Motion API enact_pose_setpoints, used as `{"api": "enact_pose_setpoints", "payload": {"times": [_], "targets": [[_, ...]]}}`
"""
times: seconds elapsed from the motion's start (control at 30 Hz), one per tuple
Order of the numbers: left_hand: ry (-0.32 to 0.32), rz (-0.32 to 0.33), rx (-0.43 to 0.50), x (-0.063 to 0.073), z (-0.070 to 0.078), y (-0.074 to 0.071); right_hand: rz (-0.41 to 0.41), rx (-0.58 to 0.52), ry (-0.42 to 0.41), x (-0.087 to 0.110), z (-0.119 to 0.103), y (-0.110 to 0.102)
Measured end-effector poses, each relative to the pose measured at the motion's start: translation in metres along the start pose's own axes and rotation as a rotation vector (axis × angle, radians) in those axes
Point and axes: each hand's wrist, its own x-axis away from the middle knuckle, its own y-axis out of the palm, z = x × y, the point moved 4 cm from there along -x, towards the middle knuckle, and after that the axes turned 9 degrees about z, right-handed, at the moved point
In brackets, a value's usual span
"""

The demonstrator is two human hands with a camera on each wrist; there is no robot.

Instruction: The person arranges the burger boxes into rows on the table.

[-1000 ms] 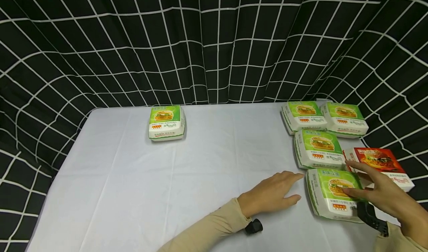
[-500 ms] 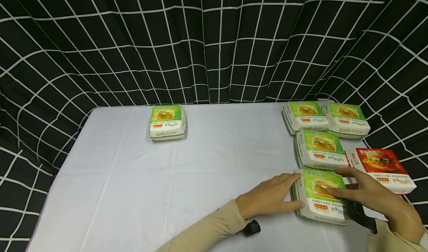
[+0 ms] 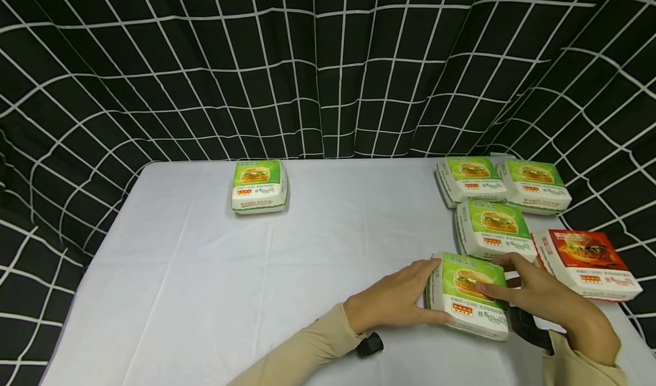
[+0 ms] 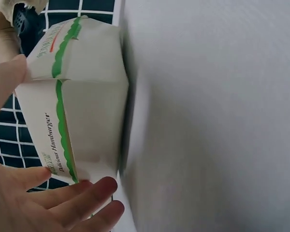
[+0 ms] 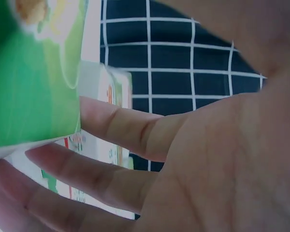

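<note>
Between both hands is a green-and-white hamburger box (image 3: 468, 295), near the front right of the table. My left hand (image 3: 392, 300) holds its left side, thumb at the near corner and fingers at the far corner. The left wrist view shows the box's side wall (image 4: 94, 121) spanned by that hand (image 4: 34, 198). My right hand (image 3: 548, 300) grips the far right part, thumb on the lid and fingers behind. In the right wrist view, fingers lie against the edge of the green lid (image 5: 34, 92). Whether the box touches the table cannot be told.
Behind the held box lies another green box (image 3: 494, 229), with two more, a left one (image 3: 470, 181) and a right one (image 3: 535, 185), farther back. A red box (image 3: 589, 263) stands at the right edge. One green box (image 3: 258, 187) sits at back left. Grid-patterned curtains (image 3: 333, 73) surround the white table (image 3: 215, 283).
The held box has shifted left, away from the red box, and the right hand moved with it. My left hand has come into contact with its left side and moved slightly left.
</note>
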Motion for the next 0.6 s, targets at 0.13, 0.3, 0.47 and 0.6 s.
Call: {"api": "enact_pose_setpoints", "payload": {"times": [0.13,0.3,0.47,0.6], "targets": [[-0.007,0.017,0.014,0.005,-0.004,-0.005,-0.012,-0.004,-0.022,0.0,-0.008,0.004],[-0.027,0.024,0.03,0.011,-0.012,-0.011,0.017,-0.017,-0.088,0.001,-0.019,0.01],[-0.053,0.03,0.035,0.016,-0.019,-0.022,0.055,-0.052,-0.172,0.0,-0.031,0.016],[-0.06,0.041,0.036,0.018,-0.024,-0.032,0.057,-0.067,-0.205,0.0,-0.039,0.02]]}}
